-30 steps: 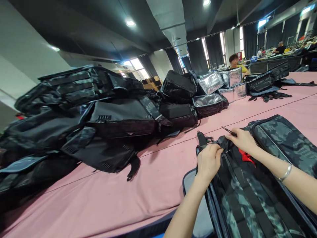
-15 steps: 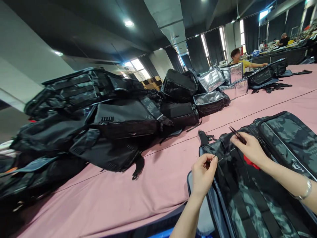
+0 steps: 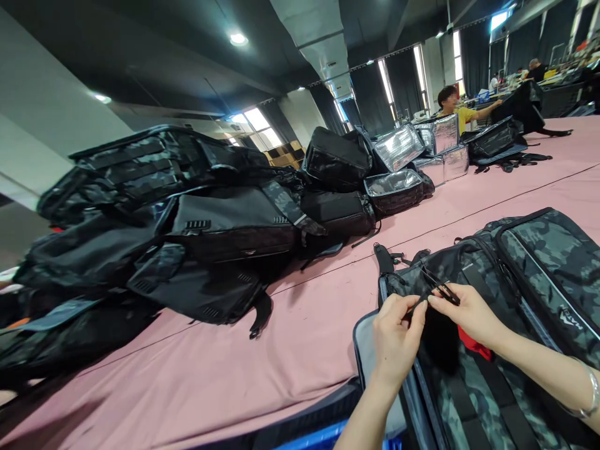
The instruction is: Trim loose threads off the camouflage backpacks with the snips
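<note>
Leftmost, one heap of black bags (image 3: 225,225), too overlapped to count, sits on one pink cloth (image 3: 281,356). Rightward come my two hands: my left hand (image 3: 396,334) pinches dark material (image 3: 422,295), my right hand (image 3: 471,315) grips one slim dark tool (image 3: 443,287). Beneath both, one camouflage bag (image 3: 539,262) with one red piece (image 3: 472,344) lies on the cloth. Since half a second ago, my hands have met, and one distant co-worker (image 3: 465,117) has raised a dark bag (image 3: 520,107)

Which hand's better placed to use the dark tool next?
Right, most likely: the right hand holds the dark tool over the bag, while the left hand looks busy pinching dark material close by.
</note>
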The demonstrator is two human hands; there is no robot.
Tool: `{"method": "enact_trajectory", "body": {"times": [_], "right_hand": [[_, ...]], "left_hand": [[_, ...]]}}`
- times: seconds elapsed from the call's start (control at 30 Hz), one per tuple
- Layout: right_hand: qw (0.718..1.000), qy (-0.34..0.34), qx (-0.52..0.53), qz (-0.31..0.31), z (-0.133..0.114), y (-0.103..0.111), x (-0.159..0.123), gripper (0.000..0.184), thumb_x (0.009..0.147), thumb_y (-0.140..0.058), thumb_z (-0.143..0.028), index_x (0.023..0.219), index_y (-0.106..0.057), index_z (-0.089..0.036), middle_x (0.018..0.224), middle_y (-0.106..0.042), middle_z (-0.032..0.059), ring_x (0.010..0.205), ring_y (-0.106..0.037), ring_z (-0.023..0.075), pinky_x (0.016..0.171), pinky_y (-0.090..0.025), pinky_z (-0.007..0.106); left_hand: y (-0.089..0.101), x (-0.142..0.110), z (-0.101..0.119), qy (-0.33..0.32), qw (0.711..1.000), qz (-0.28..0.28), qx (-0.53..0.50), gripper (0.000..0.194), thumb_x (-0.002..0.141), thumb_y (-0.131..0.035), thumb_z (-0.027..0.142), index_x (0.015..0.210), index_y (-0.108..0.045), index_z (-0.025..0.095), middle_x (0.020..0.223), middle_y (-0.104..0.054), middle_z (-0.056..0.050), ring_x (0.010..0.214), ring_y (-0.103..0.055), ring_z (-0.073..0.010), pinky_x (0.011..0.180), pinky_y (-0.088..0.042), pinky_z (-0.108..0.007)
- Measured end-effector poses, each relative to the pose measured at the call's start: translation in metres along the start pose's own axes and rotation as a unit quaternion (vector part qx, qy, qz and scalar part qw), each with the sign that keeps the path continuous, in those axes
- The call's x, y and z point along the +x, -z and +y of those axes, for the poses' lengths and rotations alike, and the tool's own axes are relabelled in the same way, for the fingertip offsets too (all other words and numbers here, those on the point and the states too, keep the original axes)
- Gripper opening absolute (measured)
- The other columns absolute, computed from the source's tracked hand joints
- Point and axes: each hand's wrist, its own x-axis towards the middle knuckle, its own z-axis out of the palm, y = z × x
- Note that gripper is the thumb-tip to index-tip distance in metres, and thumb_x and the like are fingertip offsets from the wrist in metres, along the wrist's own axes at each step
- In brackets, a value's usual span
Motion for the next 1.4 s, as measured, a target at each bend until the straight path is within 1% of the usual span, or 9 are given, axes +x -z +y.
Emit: {"method": "enact_trajectory", "body": {"times": [0.23,0.33,0.47,0.53,0.63,0.73,0.83,1.0,1.4], "right_hand": [[0.991,-0.076,0.113,0.009,-0.004,-0.001,-0.002,0.044,0.064,-0.068,-0.050,0.066,-0.046,-0.011,0.051,-0.031,-0.0058,0.046,-0.021,0.0028,0.043,-0.012,0.021],[0.975,-0.107,0.193,0.004,-0.008,0.000,-0.005,0.043,0.062,-0.071,-0.047,0.071,-0.050,-0.011,0.048,-0.027,-0.0075,0.042,-0.018,0.0020,0.042,-0.009,0.021],[0.959,-0.114,0.256,-0.053,-0.012,0.008,-0.007,0.039,0.066,-0.069,-0.046,0.074,-0.050,-0.012,0.045,-0.021,-0.0089,0.041,-0.015,0.0027,0.041,-0.011,0.020],[0.979,-0.069,0.192,-0.027,-0.012,0.013,-0.006,0.037,0.071,-0.064,-0.047,0.075,-0.049,-0.013,0.048,-0.027,-0.0069,0.043,-0.021,0.0037,0.042,-0.016,0.020],[0.998,0.009,-0.021,0.053,-0.006,0.019,-0.008,0.034,0.080,-0.055,-0.048,0.079,-0.052,-0.014,0.066,-0.048,-0.0001,0.059,-0.043,0.0085,0.056,-0.035,0.021],[0.980,0.065,-0.177,0.066,0.002,0.019,-0.012,0.031,0.089,-0.042,-0.045,0.100,-0.054,-0.019,0.093,-0.057,0.0029,0.086,-0.053,0.0144,0.077,-0.041,0.027],[0.946,0.175,-0.260,0.079,0.007,0.016,-0.017,0.025,0.092,-0.039,-0.036,0.108,-0.051,-0.021,0.101,-0.057,0.0040,0.092,-0.053,0.0149,0.082,-0.041,0.028],[0.906,0.283,-0.298,0.102,0.006,0.010,-0.017,0.019,0.090,-0.046,-0.026,0.106,-0.050,-0.017,0.086,-0.054,0.0057,0.077,-0.052,0.0130,0.068,-0.044,0.025],[0.881,0.310,-0.346,0.095,0.005,0.011,-0.017,0.017,0.089,-0.047,-0.020,0.106,-0.049,-0.018,0.085,-0.054,0.0024,0.075,-0.052,0.0109,0.067,-0.042,0.024]], "left_hand": [[-0.006,-0.003,-0.001,-0.097,0.993,0.062,0.008,0.008,0.081,-0.054,0.016,0.080,-0.061,0.013,0.067,-0.048,-0.001,0.054,-0.041,-0.0054,0.048,-0.032,-0.018],[-0.007,-0.003,-0.001,-0.070,0.996,0.056,0.000,0.009,0.082,-0.054,0.018,0.079,-0.061,0.014,0.068,-0.050,-0.002,0.056,-0.043,-0.0058,0.048,-0.032,-0.018],[-0.005,0.000,-0.001,0.010,0.999,0.041,-0.026,0.017,0.083,-0.052,0.026,0.075,-0.060,0.014,0.066,-0.048,-0.001,0.057,-0.043,-0.0071,0.051,-0.032,-0.019],[-0.002,0.003,0.000,0.055,0.996,0.039,-0.059,0.021,0.083,-0.052,0.030,0.073,-0.058,0.013,0.065,-0.047,-0.001,0.059,-0.042,-0.0078,0.054,-0.033,-0.020],[0.003,0.008,-0.001,0.122,0.982,0.032,-0.138,0.025,0.081,-0.052,0.034,0.069,-0.052,0.012,0.063,-0.043,0.000,0.060,-0.039,-0.0075,0.056,-0.033,-0.019],[0.007,0.013,-0.001,0.180,0.960,0.014,-0.213,0.029,0.079,-0.053,0.038,0.068,-0.048,0.012,0.060,-0.038,0.002,0.052,-0.031,-0.0048,0.048,-0.026,-0.018],[0.009,0.016,0.000,0.228,0.933,-0.005,-0.277,0.033,0.077,-0.054,0.042,0.068,-0.046,0.011,0.060,-0.036,0.003,0.046,-0.023,-0.0019,0.042,-0.017,-0.017],[0.012,0.018,0.006,0.266,0.907,-0.018,-0.327,0.035,0.073,-0.058,0.043,0.067,-0.045,0.011,0.058,-0.035,0.004,0.042,-0.020,0.0002,0.040,-0.013,-0.016],[0.010,0.016,0.001,0.245,0.917,-0.031,-0.313,0.034,0.075,-0.057,0.043,0.069,-0.045,0.011,0.061,-0.036,0.003,0.043,-0.023,0.0001,0.040,-0.014,-0.016]]}}
